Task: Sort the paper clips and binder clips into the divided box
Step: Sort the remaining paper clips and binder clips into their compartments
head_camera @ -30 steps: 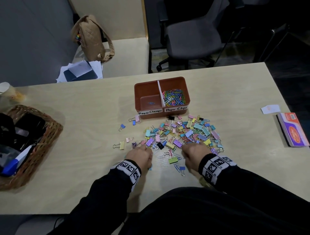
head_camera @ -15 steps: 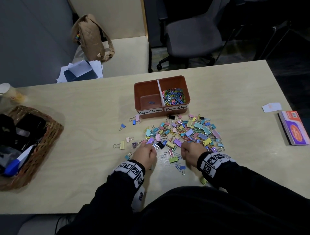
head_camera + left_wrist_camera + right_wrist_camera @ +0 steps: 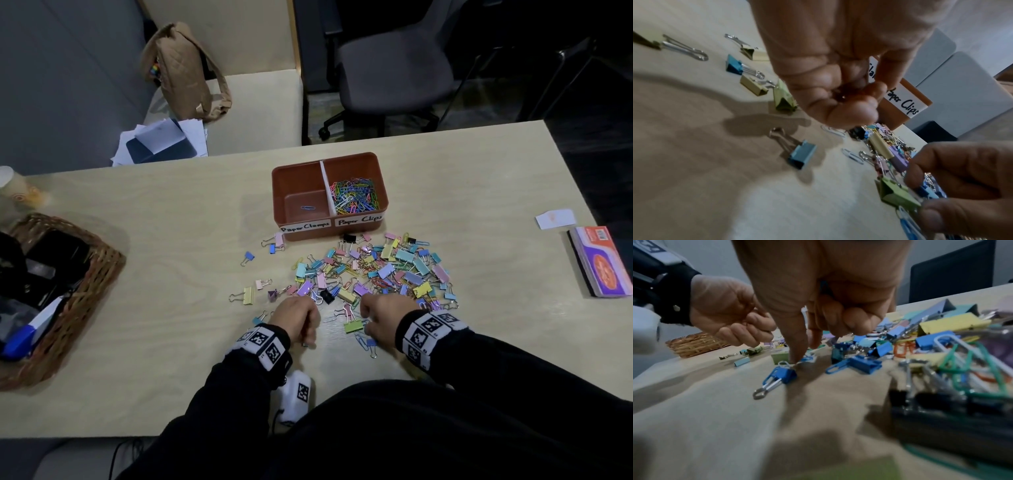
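A brown divided box stands mid-table. Its right half, labelled "Paper Clips", holds several coloured paper clips; its left half, labelled "Paper Clamps", holds a single blue paper clip. In front of it lies a mixed pile of binder clips and paper clips. My left hand hovers at the pile's near left edge, curled into a fist round something small and reddish, seemingly a paper clip. Thumb and forefinger of my right hand pinch a blue paper clip on the table beside a green binder clip.
A wicker basket of dark items sits at the left edge, with a paper cup behind it. At the right lie an orange-and-purple packet and a white slip. Stray binder clips dot the table to the left of the pile.
Both hands have stayed at the pile's near edge. The right hand has shifted slightly left, down to the clips by the green binder clip. The left hand stays curled.
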{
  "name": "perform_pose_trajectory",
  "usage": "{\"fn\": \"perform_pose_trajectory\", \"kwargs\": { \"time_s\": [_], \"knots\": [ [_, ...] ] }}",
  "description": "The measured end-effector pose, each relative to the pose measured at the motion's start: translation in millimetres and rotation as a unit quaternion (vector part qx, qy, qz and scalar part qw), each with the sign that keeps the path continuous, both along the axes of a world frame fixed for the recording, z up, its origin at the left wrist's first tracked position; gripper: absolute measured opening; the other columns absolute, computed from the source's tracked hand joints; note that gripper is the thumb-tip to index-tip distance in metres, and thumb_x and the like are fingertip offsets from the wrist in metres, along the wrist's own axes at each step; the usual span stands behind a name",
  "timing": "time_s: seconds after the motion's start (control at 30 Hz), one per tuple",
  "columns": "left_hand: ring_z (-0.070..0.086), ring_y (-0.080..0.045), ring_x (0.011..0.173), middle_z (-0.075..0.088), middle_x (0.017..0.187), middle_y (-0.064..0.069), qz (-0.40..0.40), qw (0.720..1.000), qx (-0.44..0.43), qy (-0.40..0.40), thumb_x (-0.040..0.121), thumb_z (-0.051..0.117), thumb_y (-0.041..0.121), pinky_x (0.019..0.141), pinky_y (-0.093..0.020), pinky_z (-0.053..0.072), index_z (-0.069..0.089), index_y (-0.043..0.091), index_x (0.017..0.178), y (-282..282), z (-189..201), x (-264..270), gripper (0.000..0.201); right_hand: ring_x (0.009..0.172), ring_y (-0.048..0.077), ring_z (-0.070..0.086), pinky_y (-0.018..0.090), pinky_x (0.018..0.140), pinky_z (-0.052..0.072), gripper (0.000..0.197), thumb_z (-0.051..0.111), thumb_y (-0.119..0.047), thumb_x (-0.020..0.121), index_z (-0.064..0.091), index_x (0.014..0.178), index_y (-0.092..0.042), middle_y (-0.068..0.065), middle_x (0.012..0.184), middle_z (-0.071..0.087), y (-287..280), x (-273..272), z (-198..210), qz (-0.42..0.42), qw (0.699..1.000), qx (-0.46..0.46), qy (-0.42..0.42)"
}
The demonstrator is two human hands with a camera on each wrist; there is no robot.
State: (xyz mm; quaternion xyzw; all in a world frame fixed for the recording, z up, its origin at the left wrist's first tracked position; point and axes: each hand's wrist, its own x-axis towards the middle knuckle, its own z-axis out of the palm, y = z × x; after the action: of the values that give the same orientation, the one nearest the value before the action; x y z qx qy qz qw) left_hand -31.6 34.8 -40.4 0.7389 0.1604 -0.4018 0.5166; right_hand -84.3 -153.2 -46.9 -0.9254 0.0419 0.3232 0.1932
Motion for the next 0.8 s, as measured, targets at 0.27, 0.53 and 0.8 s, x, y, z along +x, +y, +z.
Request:
{"fn": "perform_pose_trajectory", "kwargs": {
  "time_s": [0.27,0.53,0.8],
  "knots": [
    [0.061,-0.014,0.088,0.067,0.093,0.007,-0.200,0.916,0.267,-0.225,0.083,0.069,0.036,0.076,-0.025,0.048,0.064,0.022,0.087,8.6,-24.9,7.7,0.015,0.083,0.026,0.055,0.035,0.076,0.050,0.016,0.053,-0.015,0.093,0.051,0.108,-0.011,0.012,0.102,0.063,21.8,11.5,-2.3,0.045,0.998,-0.040,0.018],
    [0.061,-0.020,0.093,0.068,0.100,0.001,-0.365,0.821,0.339,-0.280,0.089,0.057,0.029,0.076,-0.029,0.048,0.066,0.024,0.101,1.8,-18.9,11.3,0.015,0.086,0.027,0.055,0.032,0.068,0.043,0.033,0.063,-0.012,0.085,0.049,0.114,-0.005,0.010,0.103,0.061,27.7,13.5,2.8,0.118,0.989,-0.061,0.071],
    [0.050,-0.023,0.079,0.053,0.078,0.000,-0.411,0.800,0.322,-0.295,0.092,0.042,0.025,0.065,-0.029,0.037,0.051,0.015,0.097,-3.5,-18.2,8.7,0.014,0.086,0.022,0.060,0.038,0.080,0.053,0.027,0.029,-0.031,0.098,0.049,0.095,-0.013,0.005,0.094,0.060,8.5,4.6,7.3,0.001,0.999,0.003,0.038]
  ]
}}
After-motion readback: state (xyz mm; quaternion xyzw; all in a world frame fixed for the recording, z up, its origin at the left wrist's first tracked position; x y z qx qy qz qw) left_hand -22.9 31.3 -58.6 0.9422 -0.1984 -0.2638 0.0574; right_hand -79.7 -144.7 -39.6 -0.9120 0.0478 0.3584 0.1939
